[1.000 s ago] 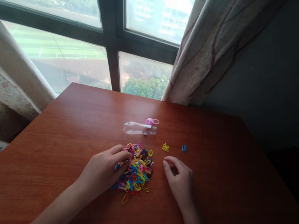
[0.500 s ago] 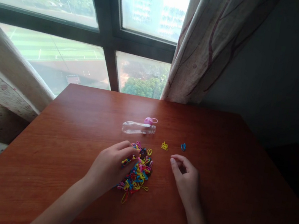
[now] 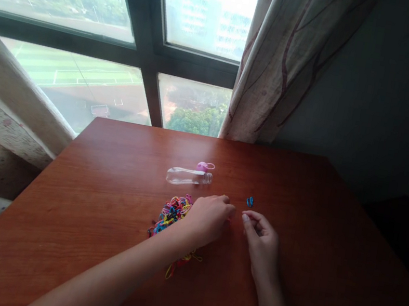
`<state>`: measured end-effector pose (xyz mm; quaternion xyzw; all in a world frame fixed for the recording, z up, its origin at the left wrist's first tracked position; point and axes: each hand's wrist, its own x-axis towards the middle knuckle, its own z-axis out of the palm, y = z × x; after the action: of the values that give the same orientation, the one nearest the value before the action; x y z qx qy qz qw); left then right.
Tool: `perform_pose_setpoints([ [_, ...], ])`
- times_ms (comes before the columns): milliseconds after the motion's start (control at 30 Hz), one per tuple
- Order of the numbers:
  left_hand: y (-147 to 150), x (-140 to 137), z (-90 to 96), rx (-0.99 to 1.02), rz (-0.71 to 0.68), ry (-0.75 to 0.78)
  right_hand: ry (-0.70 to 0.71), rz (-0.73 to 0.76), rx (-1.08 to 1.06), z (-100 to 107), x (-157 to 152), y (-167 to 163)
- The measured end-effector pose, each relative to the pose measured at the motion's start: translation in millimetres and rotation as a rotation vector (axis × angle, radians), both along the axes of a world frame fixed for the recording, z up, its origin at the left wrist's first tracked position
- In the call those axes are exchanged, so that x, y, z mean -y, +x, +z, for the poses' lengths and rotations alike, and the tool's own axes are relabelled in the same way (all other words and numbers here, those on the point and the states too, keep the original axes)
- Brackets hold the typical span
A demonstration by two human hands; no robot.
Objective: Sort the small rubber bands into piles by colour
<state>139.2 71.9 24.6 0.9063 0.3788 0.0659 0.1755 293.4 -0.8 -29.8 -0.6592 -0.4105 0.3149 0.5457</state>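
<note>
A heap of small looped pins (image 3: 174,212), in pink, blue, yellow, red and black, lies on the wooden table, partly covered by my left arm. My left hand (image 3: 210,220) is just right of the heap, fingers bent downward and closed; its fingertips hide what they hold, if anything. That hand blocks the spot where a few yellow pins lay. My right hand (image 3: 260,236) rests to the right, thumb and forefinger pinched together, with nothing I can make out between them. Just beyond its fingertips lie a few blue pins (image 3: 250,201).
A clear plastic bottle (image 3: 186,177) lies on its side behind the heap, its neck to the right. Beside the neck is a pink cap with a loop (image 3: 204,166). The table (image 3: 101,198) meets a window and curtains (image 3: 267,69) at the back.
My left hand has moved right, from over the heap to the yellow pins, which it now hides. More of the heap's left side shows. My right hand has shifted slightly right.
</note>
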Motion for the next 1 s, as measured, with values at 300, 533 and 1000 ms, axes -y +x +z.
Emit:
perform_pose_setpoints([
  [300,-3.8,0.4,-2.8,-0.069,0.003,0.013,-0.005,-0.003,-0.083,-0.4,0.4,-0.1],
  [533,0.7,-1.0,-2.4,-0.075,0.016,0.014,0.002,-0.008,-0.059,-1.2,0.0,0.1],
  [1000,-15.6,9.1,9.0,-0.079,-0.044,0.069,-0.020,0.024,-0.030,1.1,1.5,-2.0],
])
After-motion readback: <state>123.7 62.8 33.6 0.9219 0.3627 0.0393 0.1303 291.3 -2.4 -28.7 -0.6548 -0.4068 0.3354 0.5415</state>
